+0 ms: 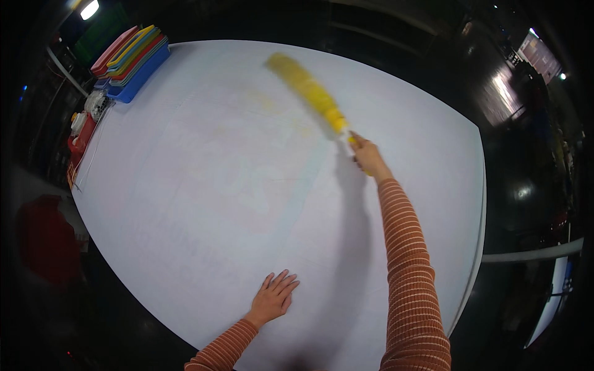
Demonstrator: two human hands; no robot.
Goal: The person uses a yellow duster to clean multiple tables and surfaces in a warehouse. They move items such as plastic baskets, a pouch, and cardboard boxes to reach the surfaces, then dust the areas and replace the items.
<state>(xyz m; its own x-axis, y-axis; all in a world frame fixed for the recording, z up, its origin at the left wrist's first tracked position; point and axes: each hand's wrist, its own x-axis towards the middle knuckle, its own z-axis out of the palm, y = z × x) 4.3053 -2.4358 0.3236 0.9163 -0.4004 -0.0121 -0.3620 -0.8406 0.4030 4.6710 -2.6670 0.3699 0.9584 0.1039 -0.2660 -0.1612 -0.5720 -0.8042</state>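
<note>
My right hand point(370, 156), its arm stretched far across the white table point(241, 204), is closed around the handle of a yellow duster point(307, 89). The duster's long fluffy head points to the far left and is smeared by motion. Whether it touches the surface I cannot tell. Near the front edge my left hand point(272, 299) lies flat on the table with its fingers spread, holding nothing. Both arms wear brown striped sleeves.
At the table's far left corner stands a blue basket point(137, 75) with a stack of colourful trays point(131, 52). A red container point(80, 139) with a white bottle sits at the left edge. A red object point(49, 238), perhaps a stool, stands below on the left.
</note>
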